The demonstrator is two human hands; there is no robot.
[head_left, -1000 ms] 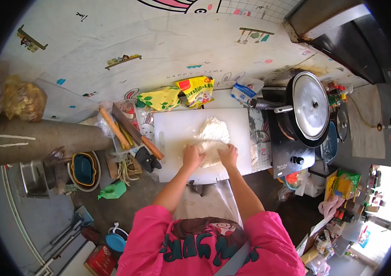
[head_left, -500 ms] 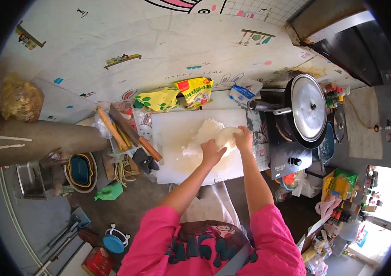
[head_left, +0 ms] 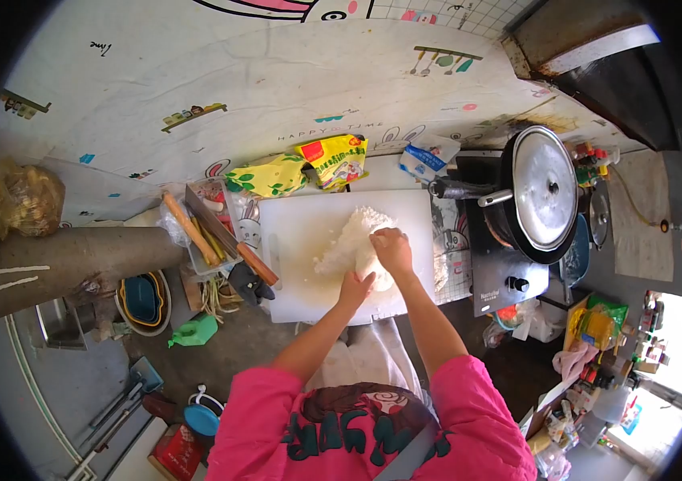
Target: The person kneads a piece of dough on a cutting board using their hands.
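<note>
Dough (head_left: 367, 263): pale lump on the board, between the two hands, touching both. I see it partly covered by fingers.
Right hand (head_left: 391, 250): on the dough's far right side, farther out than the left. Fingers bent over the edge, tips partly hidden; I can't tell if they pinch.
Left hand (head_left: 356, 290): at the dough's near left side, thumb toward the right hand. Fingers mostly out of my sight, so I can't call the grip. Hands are apart, not pressed together.
Flour (head_left: 357, 228): loose white heap, just beyond the left hand and to the left of the right hand, beside the dough. Thin scatter runs left.
Board (head_left: 297, 220): white, flat, under both hands.
Box (head_left: 233, 204): clear plastic, well left of both hands. Wooden stick (head_left: 189, 228) in it; knife (head_left: 227, 232) lies slanted beside the stick, handle toward the left hand.
Bags: yellow leaf-print one (head_left: 267, 175) beyond the hands to the left; yellow bag with red patch (head_left: 337, 160) just beside it.
Packet (head_left: 427, 160): blue and white, beyond the right hand, past the board.
Cooker (head_left: 497, 282): black, right of the right hand. Pan (head_left: 509, 220) on top, silver lid (head_left: 544, 186) over it.
</note>
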